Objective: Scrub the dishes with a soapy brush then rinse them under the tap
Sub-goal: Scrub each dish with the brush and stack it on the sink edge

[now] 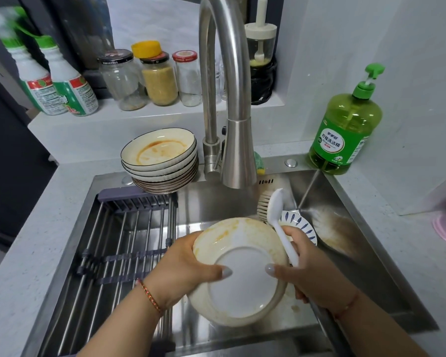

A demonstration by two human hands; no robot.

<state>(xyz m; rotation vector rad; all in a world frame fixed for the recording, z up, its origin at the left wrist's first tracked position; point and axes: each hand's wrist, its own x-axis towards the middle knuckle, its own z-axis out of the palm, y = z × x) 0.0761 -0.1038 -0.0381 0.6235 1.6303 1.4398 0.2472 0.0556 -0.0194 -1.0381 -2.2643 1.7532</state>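
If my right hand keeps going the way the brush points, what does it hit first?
Likely the back wall of the sink below the tap; the brush in the right hand aims there, though depth is unclear.

Sink basin (366,256): the open floor lies on its right half, from the far right corner toward the near wall, bearing only brown residue. The left half is covered by a drying rack (129,243) spanning the rim front to back. The tap spout (238,150) hangs over the far centre of the basin, with clear air beneath its nozzle. A stack of dirty plates (160,161) stands on the far rim just left of the tap, touching the rack's back edge. A patterned dish (298,225) lies on the basin floor right of centre. A detergent bottle (345,130) occupies the far right corner of the counter, clear of the basin
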